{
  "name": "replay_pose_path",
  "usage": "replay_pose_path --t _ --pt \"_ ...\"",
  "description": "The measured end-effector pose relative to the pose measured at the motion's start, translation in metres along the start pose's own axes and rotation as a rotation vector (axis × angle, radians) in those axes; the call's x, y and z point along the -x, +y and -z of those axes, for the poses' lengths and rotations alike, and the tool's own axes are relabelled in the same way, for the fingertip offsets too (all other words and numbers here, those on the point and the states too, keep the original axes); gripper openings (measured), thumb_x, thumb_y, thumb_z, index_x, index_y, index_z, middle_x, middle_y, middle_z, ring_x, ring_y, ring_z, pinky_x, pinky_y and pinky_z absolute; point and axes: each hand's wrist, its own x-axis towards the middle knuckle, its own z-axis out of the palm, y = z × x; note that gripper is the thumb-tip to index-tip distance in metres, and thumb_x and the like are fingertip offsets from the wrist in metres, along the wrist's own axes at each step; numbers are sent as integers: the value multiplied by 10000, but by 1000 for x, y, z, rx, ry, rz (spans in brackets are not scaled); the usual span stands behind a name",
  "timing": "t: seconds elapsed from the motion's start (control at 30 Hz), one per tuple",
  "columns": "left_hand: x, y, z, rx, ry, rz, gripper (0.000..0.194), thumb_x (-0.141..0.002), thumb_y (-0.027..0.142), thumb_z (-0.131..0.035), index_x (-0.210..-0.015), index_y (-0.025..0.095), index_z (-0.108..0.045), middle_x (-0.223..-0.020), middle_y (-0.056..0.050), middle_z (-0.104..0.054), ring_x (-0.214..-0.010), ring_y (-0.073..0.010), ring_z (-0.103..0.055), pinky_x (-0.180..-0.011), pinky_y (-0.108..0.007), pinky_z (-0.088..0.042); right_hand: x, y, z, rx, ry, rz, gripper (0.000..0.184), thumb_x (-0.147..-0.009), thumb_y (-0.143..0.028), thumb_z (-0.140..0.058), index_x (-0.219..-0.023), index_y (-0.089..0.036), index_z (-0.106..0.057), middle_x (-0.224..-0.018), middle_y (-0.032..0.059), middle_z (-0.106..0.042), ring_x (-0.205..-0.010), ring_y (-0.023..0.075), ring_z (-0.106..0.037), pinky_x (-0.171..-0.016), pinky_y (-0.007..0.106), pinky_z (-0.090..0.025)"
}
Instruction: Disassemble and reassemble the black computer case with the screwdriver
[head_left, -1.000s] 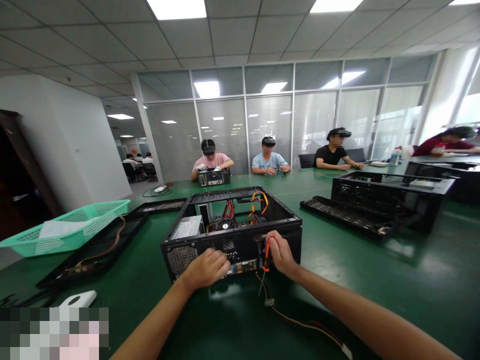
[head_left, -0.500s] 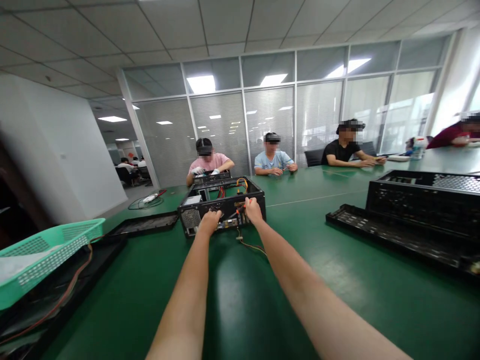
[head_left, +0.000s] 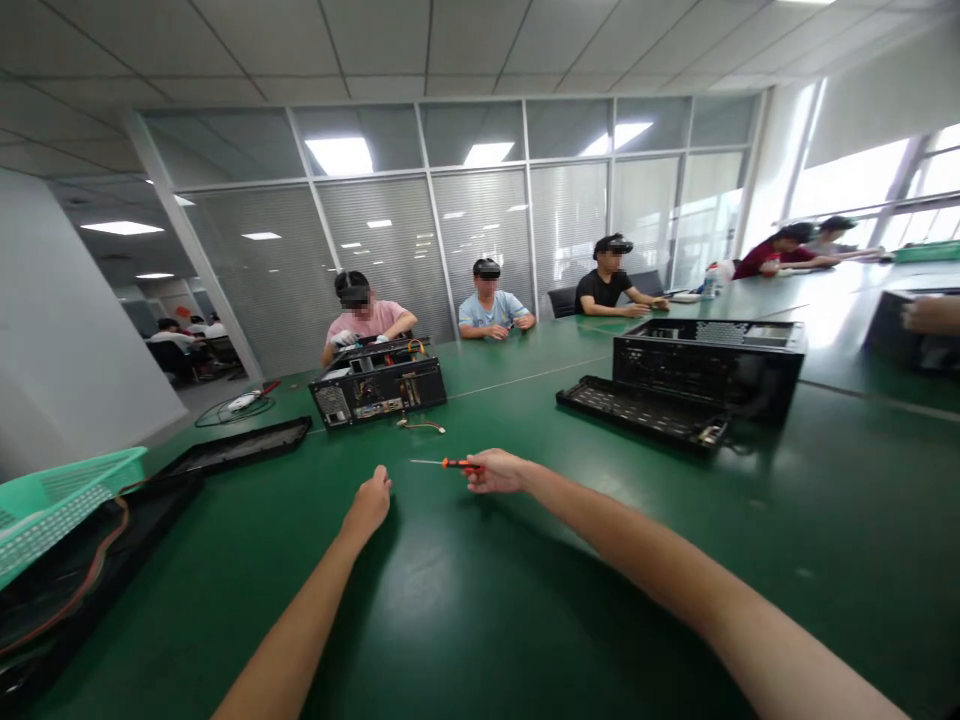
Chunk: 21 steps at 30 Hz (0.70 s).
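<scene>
My right hand point(head_left: 496, 471) grips a screwdriver point(head_left: 457, 463) by its orange and black handle. The thin shaft points left, level above the green table. My left hand point(head_left: 370, 502) is closed, fingertips pressed together, apart from the screwdriver tip; whatever it may hold is too small to make out. Beyond both hands stands a black computer case point(head_left: 382, 388) with its top side uncovered, a grey power supply corner and orange and red cables inside. A loose cable with white connectors point(head_left: 421, 425) lies on the table before it. Neither hand touches the case.
A green basket point(head_left: 71, 490) and black case panels point(head_left: 244, 447) are at left. Another black case point(head_left: 705, 370) stands to the right with a panel point(head_left: 637, 412) before it. Across the table point(head_left: 510, 610), a person in pink point(head_left: 375, 318) and others sit.
Both hands have drawn back from the computer case, the right one carrying the screwdriver. The case was pushed farther off, and now sits near the person in pink. The view has turned right.
</scene>
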Motion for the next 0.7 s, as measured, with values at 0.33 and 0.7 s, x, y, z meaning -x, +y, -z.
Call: replay_pose_path --t 0.33,0.7 --pt "89 108 -21 241 -38 -358 211 -916 324 -297 -862 222 -474 -846 -44 -605 -786 -176 -601 -727 -296 -457 154 -51 135 -161 275 451 180 -883 -282 -501 -780 -139 -537 -637 0 -543 -509 70 -525 -585 256 -534" --pt "137 68 -35 246 78 -374 274 -851 283 -348 -956 409 -567 -830 32 -664 -711 -187 -641 -640 -303 -557 211 -217 360 384 1328 568 447 -642 -123 -677 -359 -146 -331 -889 280 -557 -1144 314 -449 -817 410 -350"
